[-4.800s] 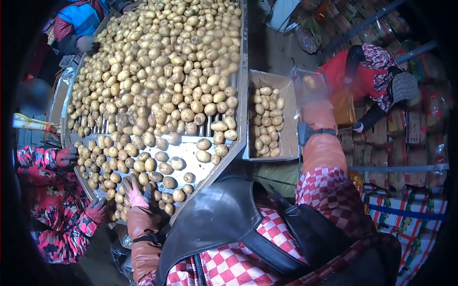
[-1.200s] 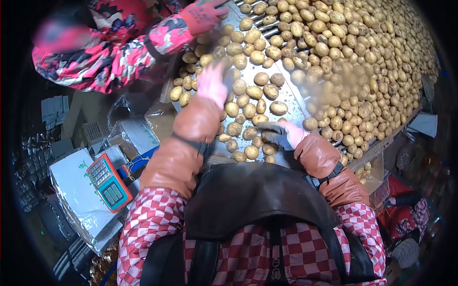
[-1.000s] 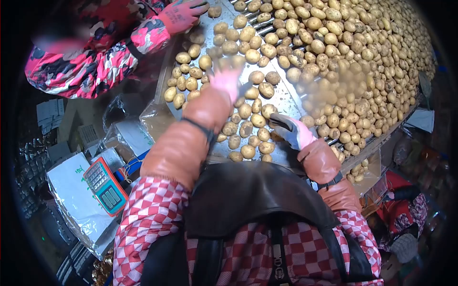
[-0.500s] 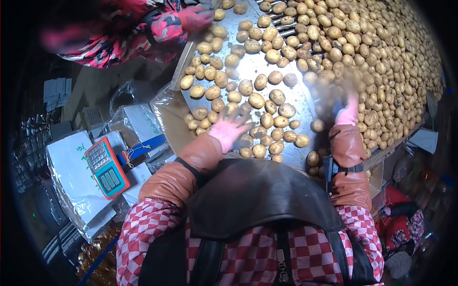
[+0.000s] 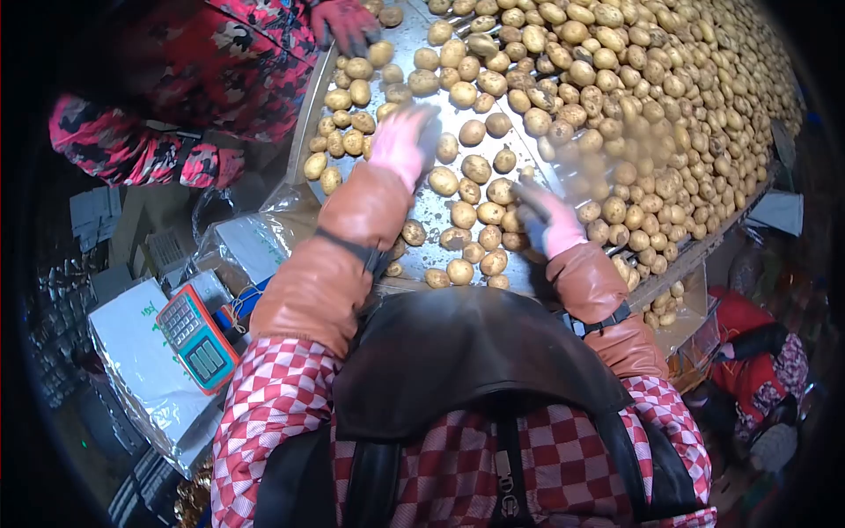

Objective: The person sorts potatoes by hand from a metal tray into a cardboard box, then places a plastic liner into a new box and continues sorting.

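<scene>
Loose potatoes [image 5: 476, 168] lie spread over a metal sorting table [image 5: 429, 255], and a large heap of potatoes [image 5: 704, 97] rises on the right. My left hand [image 5: 406, 139], gloved in pink and grey, is over the middle of the metal surface beside several potatoes; its fingers are smeared by motion. My right hand [image 5: 547, 218], gloved alike, reaches in at the right part of the table, next to potatoes, with its fingers extended and apart. I see nothing held in it.
A co-worker's gloved hand [image 5: 347, 25] rests at the table's far left corner. Left of my arm, a red and teal keypad device [image 5: 198, 339] stands by a plastic-covered box [image 5: 145, 370]. Another person in red [image 5: 748, 361] is at the lower right.
My left hand has moved forward over the table, and my right hand has come left from the heap. Several potatoes near the hands have shifted. The co-worker's hand has moved slightly left.
</scene>
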